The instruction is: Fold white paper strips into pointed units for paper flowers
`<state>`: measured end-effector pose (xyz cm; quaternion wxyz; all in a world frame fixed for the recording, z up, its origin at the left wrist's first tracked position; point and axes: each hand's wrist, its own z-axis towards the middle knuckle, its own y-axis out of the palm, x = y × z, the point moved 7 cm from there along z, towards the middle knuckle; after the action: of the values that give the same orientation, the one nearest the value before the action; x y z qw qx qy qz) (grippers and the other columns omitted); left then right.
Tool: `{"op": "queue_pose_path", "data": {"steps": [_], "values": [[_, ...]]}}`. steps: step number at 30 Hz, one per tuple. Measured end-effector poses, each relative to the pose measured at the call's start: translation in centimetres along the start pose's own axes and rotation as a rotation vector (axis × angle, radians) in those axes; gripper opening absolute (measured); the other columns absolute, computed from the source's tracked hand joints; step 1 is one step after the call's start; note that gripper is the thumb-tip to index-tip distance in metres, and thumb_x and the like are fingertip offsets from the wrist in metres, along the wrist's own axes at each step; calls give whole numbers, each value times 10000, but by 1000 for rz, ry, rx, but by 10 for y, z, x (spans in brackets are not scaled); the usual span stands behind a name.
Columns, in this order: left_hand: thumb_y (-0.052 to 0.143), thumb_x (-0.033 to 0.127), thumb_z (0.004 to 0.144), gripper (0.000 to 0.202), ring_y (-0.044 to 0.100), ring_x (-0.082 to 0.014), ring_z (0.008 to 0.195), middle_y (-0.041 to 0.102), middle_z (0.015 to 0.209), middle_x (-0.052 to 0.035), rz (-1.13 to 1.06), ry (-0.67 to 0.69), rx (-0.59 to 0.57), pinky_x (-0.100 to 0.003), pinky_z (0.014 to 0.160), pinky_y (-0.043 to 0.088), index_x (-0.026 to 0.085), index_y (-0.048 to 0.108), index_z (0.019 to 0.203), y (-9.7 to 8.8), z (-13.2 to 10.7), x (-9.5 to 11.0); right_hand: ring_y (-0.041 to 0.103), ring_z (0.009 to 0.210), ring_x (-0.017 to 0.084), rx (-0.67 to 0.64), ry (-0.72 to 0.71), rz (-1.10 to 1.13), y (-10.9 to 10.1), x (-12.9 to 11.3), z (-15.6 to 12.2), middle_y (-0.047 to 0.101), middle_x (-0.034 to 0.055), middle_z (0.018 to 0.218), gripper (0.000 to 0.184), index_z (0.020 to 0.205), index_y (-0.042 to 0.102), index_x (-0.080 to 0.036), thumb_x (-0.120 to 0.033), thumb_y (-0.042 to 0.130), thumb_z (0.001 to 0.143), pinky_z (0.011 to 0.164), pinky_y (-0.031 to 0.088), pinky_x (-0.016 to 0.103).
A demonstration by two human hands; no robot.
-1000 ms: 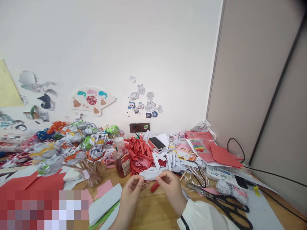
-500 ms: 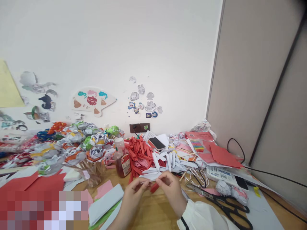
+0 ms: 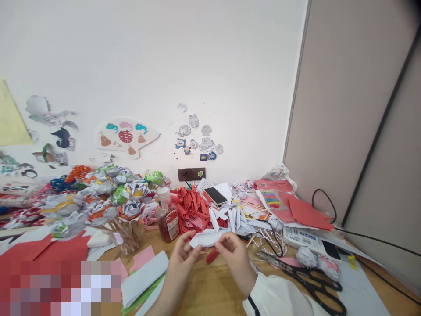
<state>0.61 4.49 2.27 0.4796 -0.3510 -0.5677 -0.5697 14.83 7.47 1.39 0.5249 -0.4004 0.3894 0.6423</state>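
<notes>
A folded strip of white paper [image 3: 206, 239] is stretched between my two hands above the near part of the desk. My left hand [image 3: 184, 254] pinches its left end between thumb and fingers. At the other end, my right hand [image 3: 232, 252] pinches it the same way. A small red folded paper piece [image 3: 212, 256] lies just below the strip, beside my right fingers. Behind the hands spreads a heap of red folded paper pieces [image 3: 190, 206], with white folded pieces [image 3: 235, 221] to its right.
Black-handled scissors [image 3: 309, 278] lie at right. A bottle of dark red liquid [image 3: 168, 221] stands left of the red heap, near bundled sticks [image 3: 126, 239] and crumpled paper flowers [image 3: 101, 193]. White paper sheets [image 3: 144, 278] lie at front left. A phone [image 3: 215, 195] rests behind the heaps.
The white strip has tilted to show more of its broad face, and its left end has risen. My left fingers have opened out a little behind it; my right hand has barely moved.
</notes>
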Motion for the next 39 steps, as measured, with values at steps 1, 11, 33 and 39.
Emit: {"op": "queue_pose_path", "data": {"steps": [1,11,33,39], "values": [[702,297,576,476,640,-170,668,681,744,-28,-2,-8,3,-293,653,516,187,425,947,-1,0,-1,528,648,133,3,8,12,0,1,0,535,-7,669,179,718,471,-169,-289,599,686,611,417,236],[706,303,566,429,650,-158,640,694,700,-22,-2,-29,14,-272,658,515,169,458,890,-4,2,-6,504,587,102,-3,69,96,2,4,-1,524,-40,688,272,839,382,-202,-263,596,681,571,402,217],[694,333,557,354,620,-159,508,632,477,40,111,-31,16,-268,561,502,193,459,782,0,0,-19,586,758,213,-65,155,-68,9,12,-2,628,45,816,312,874,558,-164,-165,638,572,666,457,320],[699,351,549,385,645,-180,533,671,527,-3,115,-84,-3,-269,553,507,192,448,793,-3,4,-20,595,714,191,-156,123,32,9,9,2,630,35,791,263,861,550,-169,-214,634,615,636,463,304]]}}
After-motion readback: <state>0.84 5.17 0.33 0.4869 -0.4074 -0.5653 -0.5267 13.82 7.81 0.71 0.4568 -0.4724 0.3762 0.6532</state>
